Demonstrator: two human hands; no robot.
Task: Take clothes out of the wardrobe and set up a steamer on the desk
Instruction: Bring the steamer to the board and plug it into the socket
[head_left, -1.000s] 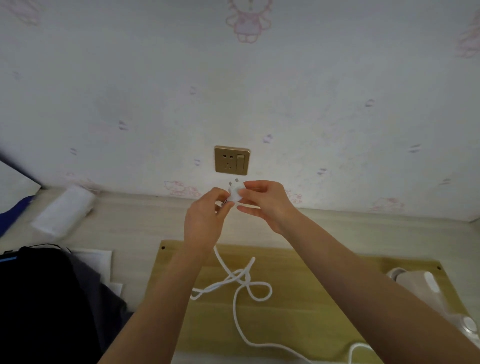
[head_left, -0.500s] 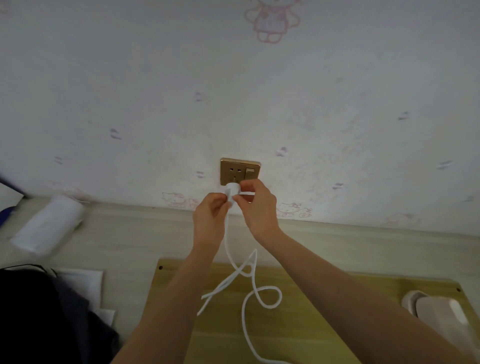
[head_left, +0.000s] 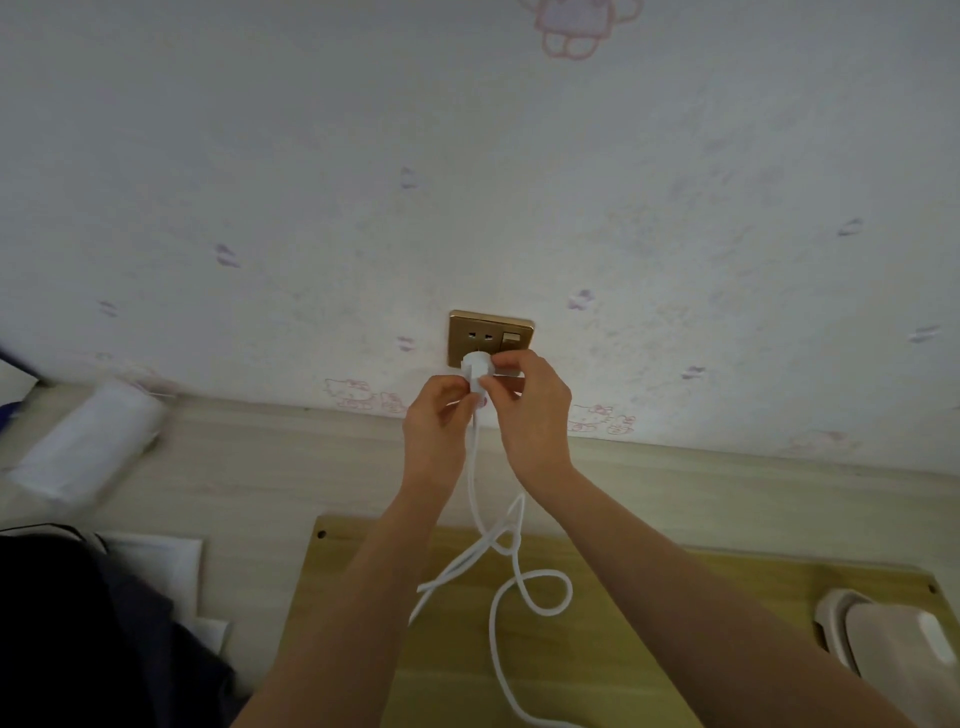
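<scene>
steamer (head_left: 883, 639) lies at the right edge of view, on a yellow wooden board (head_left: 649, 597) on the table (head_left: 260, 457). its white cord (head_left: 506, 587) loops over the board and rises to the white plug (head_left: 477, 366), held against the lower part of the gold wall socket (head_left: 491, 335). right hand (head_left: 530, 410) pinches the plug from the right; left hand (head_left: 436, 415) pinches it just below, at the cord. pins seated or not: cannot tell. white roll (head_left: 83, 441) and dark fabric (head_left: 78, 623) lie at left.

White plug (head_left: 477, 370) against lower edge of socket (head_left: 491, 335), open wall (head_left: 467, 182) above, cord (head_left: 471, 467) loops across board (head_left: 649, 597)
</scene>
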